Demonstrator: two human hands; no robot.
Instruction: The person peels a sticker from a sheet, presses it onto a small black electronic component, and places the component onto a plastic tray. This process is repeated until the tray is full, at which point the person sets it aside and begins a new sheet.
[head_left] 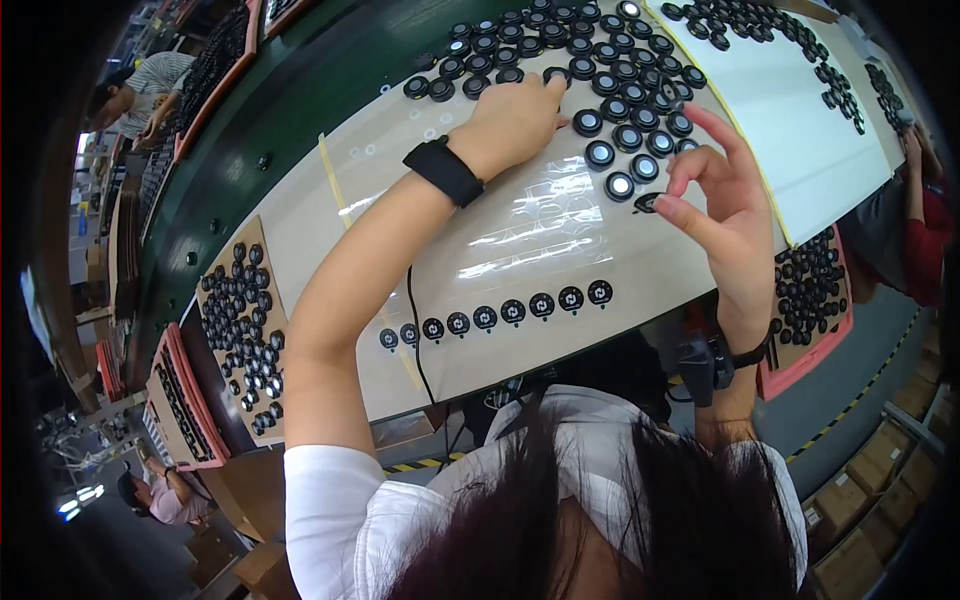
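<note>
My left hand [510, 125] reaches to the near edge of a cluster of round black parts. Its index finger is stretched out against one round black part [557, 76], the thumb is apart from it, and the other fingers are mostly hidden. At the cluster's right side my right hand [725, 195] is raised, index finger up. Its thumb and a bent finger meet at a thin black round label [647, 202] with a small tab, seen tilted. Round black parts with pale centres [619, 186] lie just beyond it.
Nearer me, a row of black round labels [513, 311] lies on the glossy clear sheet [535, 220]. A black cable [414, 310] crosses the table's left part. Trays of round parts stand left [243, 320] and right [808, 290]. Co-workers sit at both sides.
</note>
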